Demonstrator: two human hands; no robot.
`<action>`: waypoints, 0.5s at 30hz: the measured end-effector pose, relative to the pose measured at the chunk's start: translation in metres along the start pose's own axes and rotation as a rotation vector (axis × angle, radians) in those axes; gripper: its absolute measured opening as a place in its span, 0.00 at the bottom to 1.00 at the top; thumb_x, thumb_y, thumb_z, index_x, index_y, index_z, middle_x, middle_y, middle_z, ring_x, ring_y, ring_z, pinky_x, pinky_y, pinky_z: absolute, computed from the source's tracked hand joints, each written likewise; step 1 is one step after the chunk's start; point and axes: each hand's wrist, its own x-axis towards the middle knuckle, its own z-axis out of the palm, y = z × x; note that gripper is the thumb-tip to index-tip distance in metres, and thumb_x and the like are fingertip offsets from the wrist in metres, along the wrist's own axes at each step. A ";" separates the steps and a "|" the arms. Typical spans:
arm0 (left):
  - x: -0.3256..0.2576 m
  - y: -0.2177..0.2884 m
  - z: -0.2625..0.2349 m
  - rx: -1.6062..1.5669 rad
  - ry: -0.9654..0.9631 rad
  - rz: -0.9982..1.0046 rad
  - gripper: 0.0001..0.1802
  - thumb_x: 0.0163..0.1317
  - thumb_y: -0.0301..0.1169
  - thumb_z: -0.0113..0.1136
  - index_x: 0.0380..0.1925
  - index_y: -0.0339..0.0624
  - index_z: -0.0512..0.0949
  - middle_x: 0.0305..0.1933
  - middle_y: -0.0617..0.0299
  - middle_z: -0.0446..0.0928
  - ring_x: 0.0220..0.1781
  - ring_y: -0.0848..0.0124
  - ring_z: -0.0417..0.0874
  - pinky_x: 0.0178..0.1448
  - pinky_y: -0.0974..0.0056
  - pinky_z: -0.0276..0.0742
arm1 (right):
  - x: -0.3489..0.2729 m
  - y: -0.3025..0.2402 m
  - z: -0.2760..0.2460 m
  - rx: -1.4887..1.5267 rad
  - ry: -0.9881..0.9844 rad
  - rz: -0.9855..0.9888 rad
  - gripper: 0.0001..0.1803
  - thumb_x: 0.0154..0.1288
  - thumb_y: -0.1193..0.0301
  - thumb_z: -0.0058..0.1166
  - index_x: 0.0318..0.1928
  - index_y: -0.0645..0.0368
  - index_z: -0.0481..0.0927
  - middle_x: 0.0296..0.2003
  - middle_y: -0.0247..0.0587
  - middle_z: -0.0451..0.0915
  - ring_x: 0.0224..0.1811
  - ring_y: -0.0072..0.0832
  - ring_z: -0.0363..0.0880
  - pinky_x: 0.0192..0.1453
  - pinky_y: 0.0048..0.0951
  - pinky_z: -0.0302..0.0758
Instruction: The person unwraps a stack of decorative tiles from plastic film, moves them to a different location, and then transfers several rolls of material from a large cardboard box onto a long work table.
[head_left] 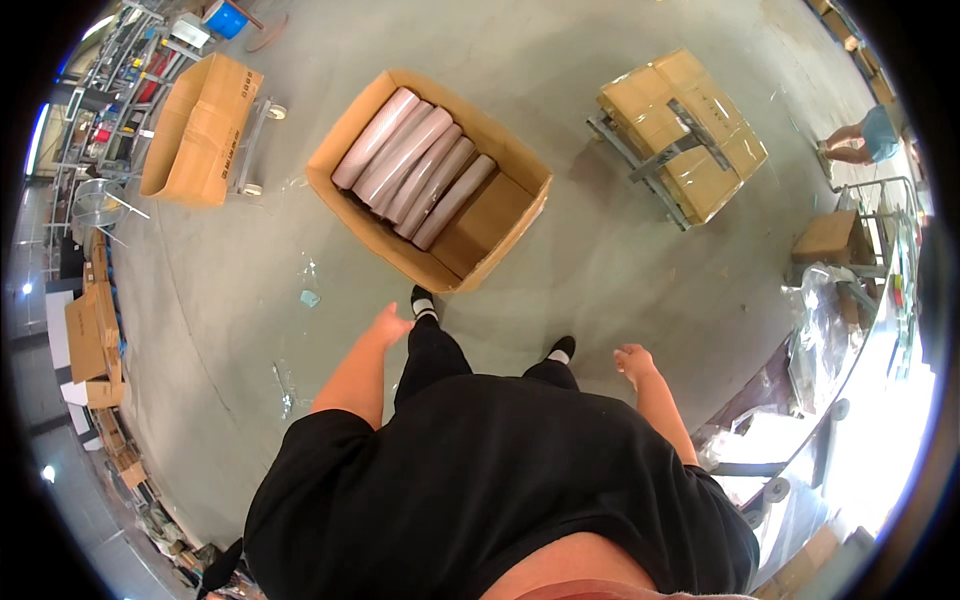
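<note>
My left hand (388, 326) hangs beside my left leg with thumb and fingers apart, holding nothing. Out to the right, my right hand (634, 363) is loosely curled, with nothing visible in it. In front of my feet stands an open cardboard box (425, 268), nearer to my left hand but not touched by either. Several pinkish, shiny wrapped rolls (408, 155) lie side by side in its left and middle part. The box's right part shows bare cardboard bottom.
A taped closed carton (690, 130) rests on a trolley at the far right. Another open carton (205, 130) sits on a wheeled cart at far left, near cluttered metal racks (115, 110). A person (872, 135) is at the far right edge. Plastic scraps (309, 297) litter the floor.
</note>
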 end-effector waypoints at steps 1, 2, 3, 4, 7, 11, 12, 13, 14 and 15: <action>0.018 -0.018 -0.015 0.110 -0.029 -0.021 0.50 0.55 0.42 0.67 0.71 0.33 0.53 0.70 0.41 0.64 0.71 0.53 0.66 0.72 0.57 0.64 | 0.015 -0.006 0.016 0.092 -0.019 0.011 0.28 0.61 0.64 0.60 0.58 0.69 0.74 0.36 0.47 0.84 0.32 0.30 0.82 0.41 0.30 0.78; 0.037 -0.025 -0.036 0.174 -0.048 -0.020 0.50 0.55 0.43 0.67 0.71 0.32 0.53 0.71 0.41 0.62 0.72 0.53 0.64 0.72 0.57 0.63 | 0.025 -0.021 0.033 0.194 -0.028 0.019 0.28 0.61 0.65 0.60 0.57 0.70 0.74 0.36 0.47 0.84 0.32 0.30 0.81 0.39 0.30 0.78; 0.054 -0.034 -0.056 0.238 -0.067 -0.021 0.50 0.55 0.44 0.67 0.71 0.32 0.53 0.72 0.41 0.61 0.74 0.52 0.62 0.73 0.57 0.62 | 0.031 -0.032 0.054 0.205 -0.020 0.035 0.28 0.61 0.65 0.60 0.57 0.70 0.74 0.36 0.47 0.84 0.32 0.30 0.81 0.39 0.30 0.78; 0.069 -0.043 -0.076 0.275 -0.066 -0.042 0.49 0.56 0.44 0.67 0.71 0.33 0.54 0.71 0.41 0.62 0.73 0.52 0.64 0.73 0.56 0.63 | 0.035 -0.042 0.077 0.181 0.034 0.001 0.27 0.61 0.64 0.60 0.57 0.69 0.75 0.37 0.47 0.84 0.33 0.30 0.82 0.40 0.30 0.78; 0.107 -0.056 -0.127 0.317 -0.060 -0.090 0.47 0.57 0.45 0.66 0.70 0.33 0.57 0.70 0.41 0.64 0.70 0.50 0.67 0.72 0.56 0.64 | 0.029 -0.111 0.121 0.180 0.023 -0.016 0.26 0.61 0.63 0.61 0.56 0.67 0.76 0.39 0.47 0.84 0.36 0.30 0.82 0.43 0.31 0.78; 0.170 -0.007 -0.184 0.301 -0.059 -0.035 0.43 0.58 0.44 0.64 0.68 0.34 0.61 0.68 0.41 0.66 0.68 0.51 0.70 0.71 0.56 0.66 | 0.029 -0.202 0.149 -0.085 -0.047 -0.246 0.30 0.61 0.58 0.59 0.60 0.61 0.74 0.45 0.48 0.84 0.45 0.35 0.84 0.52 0.34 0.78; 0.184 -0.004 -0.187 0.305 -0.068 -0.041 0.43 0.58 0.44 0.64 0.68 0.34 0.61 0.68 0.41 0.66 0.68 0.51 0.70 0.71 0.56 0.66 | 0.029 -0.232 0.152 -0.084 -0.053 -0.237 0.30 0.61 0.58 0.59 0.60 0.61 0.74 0.45 0.48 0.84 0.45 0.35 0.84 0.52 0.34 0.78; 0.202 -0.003 -0.186 0.297 -0.059 -0.037 0.42 0.58 0.44 0.65 0.68 0.35 0.61 0.68 0.42 0.67 0.68 0.51 0.70 0.71 0.56 0.66 | 0.027 -0.267 0.154 0.002 -0.157 -0.187 0.29 0.61 0.58 0.59 0.60 0.60 0.75 0.44 0.48 0.84 0.46 0.38 0.83 0.53 0.34 0.77; 0.225 0.003 -0.187 0.290 -0.042 -0.023 0.42 0.58 0.43 0.65 0.68 0.35 0.61 0.68 0.42 0.67 0.68 0.52 0.70 0.71 0.56 0.66 | 0.037 -0.291 0.153 0.091 -0.250 -0.143 0.29 0.61 0.57 0.59 0.59 0.58 0.75 0.44 0.48 0.84 0.47 0.40 0.83 0.54 0.34 0.77; 0.244 -0.005 -0.186 0.296 -0.031 -0.034 0.42 0.58 0.43 0.65 0.68 0.35 0.61 0.68 0.42 0.67 0.68 0.52 0.70 0.71 0.56 0.66 | 0.053 -0.304 0.162 0.096 -0.262 -0.152 0.29 0.61 0.57 0.59 0.59 0.58 0.75 0.44 0.48 0.84 0.47 0.40 0.83 0.54 0.34 0.77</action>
